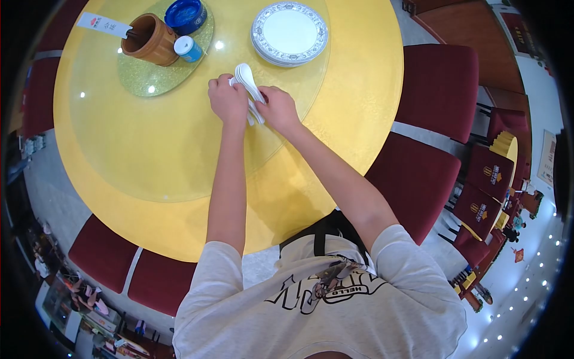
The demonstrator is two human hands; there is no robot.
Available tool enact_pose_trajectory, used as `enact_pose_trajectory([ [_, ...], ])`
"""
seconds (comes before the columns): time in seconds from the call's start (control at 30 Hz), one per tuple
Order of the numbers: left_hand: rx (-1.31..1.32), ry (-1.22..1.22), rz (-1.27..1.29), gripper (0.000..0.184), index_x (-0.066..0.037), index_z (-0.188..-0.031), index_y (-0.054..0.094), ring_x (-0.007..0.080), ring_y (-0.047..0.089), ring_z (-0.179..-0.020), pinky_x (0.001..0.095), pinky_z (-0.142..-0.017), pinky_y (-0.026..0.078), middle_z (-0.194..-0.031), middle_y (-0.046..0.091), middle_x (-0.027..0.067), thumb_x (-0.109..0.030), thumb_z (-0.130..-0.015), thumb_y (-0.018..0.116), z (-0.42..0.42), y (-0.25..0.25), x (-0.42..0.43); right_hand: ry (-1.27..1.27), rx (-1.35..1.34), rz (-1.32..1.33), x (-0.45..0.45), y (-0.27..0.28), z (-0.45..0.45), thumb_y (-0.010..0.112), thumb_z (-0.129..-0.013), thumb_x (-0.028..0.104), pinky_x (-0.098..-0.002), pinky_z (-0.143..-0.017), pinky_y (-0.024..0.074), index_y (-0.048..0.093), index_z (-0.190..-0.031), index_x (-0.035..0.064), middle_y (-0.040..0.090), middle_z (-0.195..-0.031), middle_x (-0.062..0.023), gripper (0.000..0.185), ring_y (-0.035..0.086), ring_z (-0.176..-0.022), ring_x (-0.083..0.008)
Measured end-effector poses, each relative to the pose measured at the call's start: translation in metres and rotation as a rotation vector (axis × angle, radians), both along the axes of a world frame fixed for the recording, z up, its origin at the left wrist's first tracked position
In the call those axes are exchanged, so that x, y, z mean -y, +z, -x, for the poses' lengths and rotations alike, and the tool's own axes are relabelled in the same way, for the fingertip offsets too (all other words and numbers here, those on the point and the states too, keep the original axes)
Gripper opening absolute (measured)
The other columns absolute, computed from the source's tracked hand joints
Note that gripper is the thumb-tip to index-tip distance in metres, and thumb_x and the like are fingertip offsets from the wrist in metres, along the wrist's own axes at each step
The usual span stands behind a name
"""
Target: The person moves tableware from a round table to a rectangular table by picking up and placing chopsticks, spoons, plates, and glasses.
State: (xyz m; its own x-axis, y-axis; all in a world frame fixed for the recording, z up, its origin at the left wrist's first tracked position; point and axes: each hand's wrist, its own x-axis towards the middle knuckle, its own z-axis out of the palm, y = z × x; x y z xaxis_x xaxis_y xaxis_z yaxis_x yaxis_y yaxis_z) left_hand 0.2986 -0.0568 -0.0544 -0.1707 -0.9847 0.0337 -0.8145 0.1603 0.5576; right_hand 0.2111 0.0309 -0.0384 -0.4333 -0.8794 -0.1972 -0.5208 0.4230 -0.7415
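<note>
White spoons, bowls forward, axis leaning left

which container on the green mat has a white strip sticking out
The brown barrel-shaped pot: the white strip, printed with characters, juts from its mouth. Nothing juts from the round blue dish or the small white-topped jar.

Glossy spoons, matt chairs

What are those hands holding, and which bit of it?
A bunch of white spoons. The right hand grips the handles; the left hand is beside the scoop ends, its exact hold hidden.
</note>
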Motion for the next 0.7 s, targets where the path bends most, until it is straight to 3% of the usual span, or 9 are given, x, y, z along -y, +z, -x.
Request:
enact_pose_trajectory([
  [0.1, 0.024, 0.016, 0.032, 0.022, -0.008, -0.097, 0.061, 0.0308, 0.052, -0.093, 0.0428, -0.073, 0.047, -0.098, 0.053, 0.0108, -0.012, -0.077, 0.054, 0.003, -0.002, -0.007, -0.030, 0.073, 0.041, -0.004, 0.000, -0.004, 0.061, -0.074, 0.012, -0.0437, -0.073, 0.0473, 0.060, -0.089, 0.0017, 0.060, -0.087, -0.0184, 0.018, 0.058, -0.081, -0.0360],
  [0.47, -0.035, 0.130, 0.133, 0.025, -0.008, -0.099, 0.060, 0.0316, 0.050, -0.093, 0.0440, -0.074, 0.045, -0.099, 0.054, 0.0106, -0.013, -0.077, 0.051, 0.016, -0.013, -0.023, -0.022, 0.039, 0.086, -0.010, -0.004, -0.004, 0.060, -0.075, 0.012, -0.0444, -0.071, 0.0468, 0.060, -0.088, 0.0021, 0.059, -0.084, -0.0185, 0.017, 0.058, -0.080, -0.0361],
  [0.57, -0.087, 0.164, 0.121, 0.027, -0.010, -0.102, 0.062, 0.0310, 0.050, -0.096, 0.0450, -0.080, 0.043, -0.100, 0.056, 0.0103, -0.022, -0.081, 0.050, 0.018, -0.013, -0.024, -0.018, 0.014, 0.086, -0.016, -0.006, -0.007, 0.059, -0.076, 0.012, -0.0447, -0.071, 0.0466, 0.060, -0.089, 0.0020, 0.058, -0.083, -0.0182, 0.016, 0.057, -0.080, -0.0360],
  [0.7, -0.045, 0.141, 0.094, 0.034, -0.011, -0.103, 0.063, 0.0303, 0.050, -0.097, 0.0428, -0.081, 0.043, -0.100, 0.054, 0.0106, -0.034, -0.079, 0.058, 0.022, -0.003, -0.029, -0.007, 0.016, 0.093, -0.025, -0.009, -0.012, 0.058, -0.077, 0.012, -0.0446, -0.070, 0.0464, 0.058, -0.090, 0.0020, 0.057, -0.083, -0.0179, 0.016, 0.057, -0.080, -0.0362],
])
